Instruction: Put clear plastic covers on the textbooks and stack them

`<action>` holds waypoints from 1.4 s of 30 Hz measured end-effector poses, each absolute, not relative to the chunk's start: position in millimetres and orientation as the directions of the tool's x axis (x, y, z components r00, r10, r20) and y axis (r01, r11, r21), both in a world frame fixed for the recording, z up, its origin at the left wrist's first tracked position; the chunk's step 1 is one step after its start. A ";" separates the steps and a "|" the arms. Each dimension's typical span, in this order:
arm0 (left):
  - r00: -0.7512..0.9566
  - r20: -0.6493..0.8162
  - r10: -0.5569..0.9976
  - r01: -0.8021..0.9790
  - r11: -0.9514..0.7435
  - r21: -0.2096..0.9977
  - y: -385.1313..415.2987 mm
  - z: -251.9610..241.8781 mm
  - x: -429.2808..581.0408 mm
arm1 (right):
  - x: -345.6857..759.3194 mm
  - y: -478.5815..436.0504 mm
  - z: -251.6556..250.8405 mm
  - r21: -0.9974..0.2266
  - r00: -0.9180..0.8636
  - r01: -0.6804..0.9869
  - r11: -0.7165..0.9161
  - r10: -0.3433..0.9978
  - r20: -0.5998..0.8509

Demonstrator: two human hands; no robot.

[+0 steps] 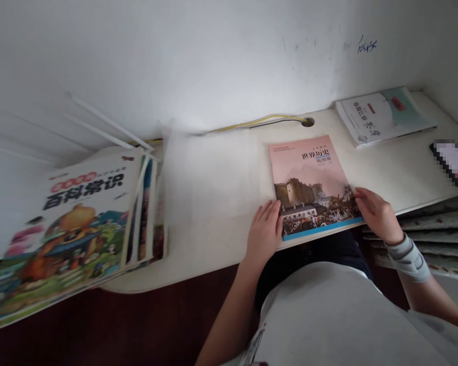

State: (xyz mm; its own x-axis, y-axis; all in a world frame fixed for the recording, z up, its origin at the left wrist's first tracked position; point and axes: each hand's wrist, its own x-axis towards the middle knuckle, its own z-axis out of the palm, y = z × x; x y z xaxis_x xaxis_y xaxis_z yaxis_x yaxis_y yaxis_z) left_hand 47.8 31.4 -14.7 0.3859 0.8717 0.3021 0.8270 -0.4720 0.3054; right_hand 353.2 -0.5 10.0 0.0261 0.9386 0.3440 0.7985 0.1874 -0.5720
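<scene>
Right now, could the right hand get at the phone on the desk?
Probably yes: the right hand rests at the right edge of the pink book, and nothing visible stands between that hand and the phone.

The table (206, 203) looks smooth, with a weak sheen. At the near edge of the surface, the pink book (309, 175) has a paper cover, smooth and nearly matt. Near the far right corner, the white-and-green book (385, 122) is also of smooth paper. Along the far edge, the yellow cable (252, 123) seems plastic. The wall (213, 61) is matt. The grey wristband (408, 258) and white shirt (320, 315) are of matt cloth.
</scene>
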 end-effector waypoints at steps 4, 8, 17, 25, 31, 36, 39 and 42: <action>0.396 0.291 0.871 0.842 -0.470 0.264 31.2 -13.4 49.2 | 356.8 0.1 4.8 -0.520 -0.022 0.824 0.225 0.929 0.368; 0.394 0.242 0.887 0.873 -0.444 0.204 29.5 -9.5 51.2 | 356.6 -1.4 -5.6 -0.377 -0.061 0.895 0.236 0.904 0.423; 0.447 0.135 0.885 0.878 -0.462 0.123 29.8 -7.5 53.0 | 351.5 0.4 -16.4 -0.220 -0.050 0.966 0.137 0.931 0.361; 0.440 0.101 0.892 0.890 -0.448 0.081 28.7 -3.5 59.5 | 341.6 -2.7 -0.5 -0.258 -0.024 0.958 0.127 0.930 0.368; 0.421 0.098 0.902 0.903 -0.427 0.050 26.7 0.2 102.4 | 355.6 2.4 16.8 -0.416 0.152 0.908 0.055 0.881 0.449; 0.408 0.120 0.905 0.905 -0.419 0.078 29.5 -4.4 120.5 | 377.3 9.4 9.2 -0.237 0.206 0.966 -0.103 0.862 0.464; 0.412 0.123 0.903 0.901 -0.424 0.093 31.2 -7.4 119.3 | 381.1 13.5 4.1 -0.089 0.162 0.987 -0.137 0.888 0.430; 0.417 0.129 0.900 0.896 -0.431 0.109 30.9 -8.3 117.4 | 381.0 16.6 4.1 0.014 0.139 0.987 -0.160 0.898 0.418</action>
